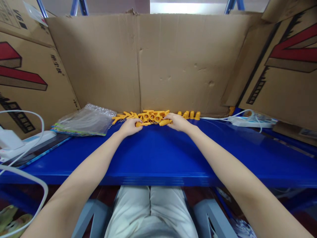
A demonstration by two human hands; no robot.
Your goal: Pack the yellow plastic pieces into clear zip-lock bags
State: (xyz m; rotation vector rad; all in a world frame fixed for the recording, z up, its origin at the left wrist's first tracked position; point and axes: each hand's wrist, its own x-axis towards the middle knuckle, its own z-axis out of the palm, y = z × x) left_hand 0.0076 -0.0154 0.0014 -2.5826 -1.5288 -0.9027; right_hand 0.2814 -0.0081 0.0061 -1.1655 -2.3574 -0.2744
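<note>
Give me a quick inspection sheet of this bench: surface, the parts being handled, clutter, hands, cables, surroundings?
Surface: blue bench top, bare in the middle.
Job's things: cluster of orange plastic parts at the back edge; a row of small orange caps stands to its right.
Clutter: clear plastic bags lie to the left.
Hands: left hand and right hand both rest on the orange cluster, fingers curled on pieces at its front.
Cables: white cable and power strip at left; second white power strip with cords at right.
Surroundings: cardboard wall behind, printed cartons on both sides.
</note>
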